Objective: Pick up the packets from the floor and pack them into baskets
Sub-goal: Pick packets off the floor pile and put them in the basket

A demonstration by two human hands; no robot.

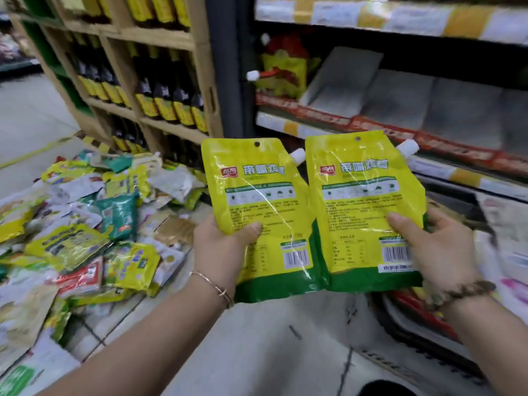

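Left hand (225,247): grasps the left pouch (257,201) at its lower left edge. The thumb lies across the printed face and the fingers are hidden behind.
Right hand (440,247): grasps the right pouch (365,195) at its lower right edge in the same way, thumb in front.
Pouches: both are upright with the spouts at top right and the barcode sides toward the camera. They are held side by side with their inner edges meeting; whether they overlap I cannot tell.
Why held so: probably to check that the two match and to square them up, so they can go in as a flat pair.
Where: both are off the floor, in the air before the shelf (371,81), and not yet in a basket.
Pile (85,224): many mixed packets lie heaped on the floor at left, beside the rack of bottles (165,95), so most of the work looks undone.
Basket (400,335): a dark rim shows low at right, under the right forearm, with red items inside; much of it is hidden.
Next: likely bring the pouches together, swing them right and lower them in.
Risk: the film looks slick, and edge grips may let a pouch slide.
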